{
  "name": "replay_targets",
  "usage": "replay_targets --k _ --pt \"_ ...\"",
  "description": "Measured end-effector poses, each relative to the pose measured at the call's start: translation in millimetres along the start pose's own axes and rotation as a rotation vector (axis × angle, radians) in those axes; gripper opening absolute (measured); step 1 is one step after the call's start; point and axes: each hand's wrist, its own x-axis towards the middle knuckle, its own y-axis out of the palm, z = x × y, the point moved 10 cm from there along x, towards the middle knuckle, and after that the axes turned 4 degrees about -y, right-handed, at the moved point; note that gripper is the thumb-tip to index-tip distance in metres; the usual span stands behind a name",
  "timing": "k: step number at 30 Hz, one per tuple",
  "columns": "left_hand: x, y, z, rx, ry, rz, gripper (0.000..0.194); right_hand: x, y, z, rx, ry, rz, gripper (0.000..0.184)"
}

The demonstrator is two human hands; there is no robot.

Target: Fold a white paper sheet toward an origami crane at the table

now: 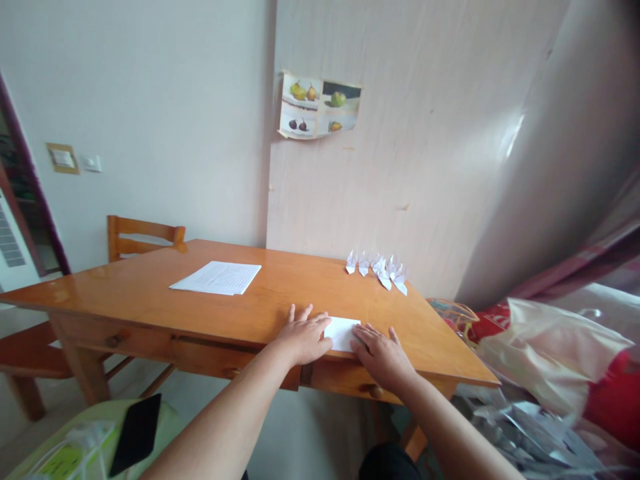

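A small white sheet of paper (342,333) lies flat at the front edge of the wooden table (280,293). On its left side rests my left hand (304,335), palm down with the fingers spread. My right hand (380,353) presses on the paper's right side, its fingers stretched out and the thumb apart. Part of the sheet is covered by both hands. Farther back, near the wall, stand several folded white paper figures (383,270) with pointed tips. To the left is a stack of printed sheets (217,277).
Behind the table's left end is a wooden chair (145,230). A dark phone (136,433) lies on a pale green surface at lower left. Plastic bags (550,353) crowd the right side. Fruit pictures (320,107) hang on the wall. Drawers with knobs (371,391) line the table front.
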Motion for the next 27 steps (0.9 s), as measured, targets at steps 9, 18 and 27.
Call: replay_targets --k 9,18,27 --pt "1 1.7 3 -0.037 0.003 -0.005 0.059 -2 1 -12 0.010 0.030 -0.004 0.043" --pt "-1 -1.5 3 -0.078 0.002 -0.051 0.061 9 10 -18 -0.045 0.123 -0.018 0.051" --pt "-10 -23.9 3 -0.079 0.009 -0.251 0.037 13 12 -13 -0.092 0.170 -0.059 0.050"
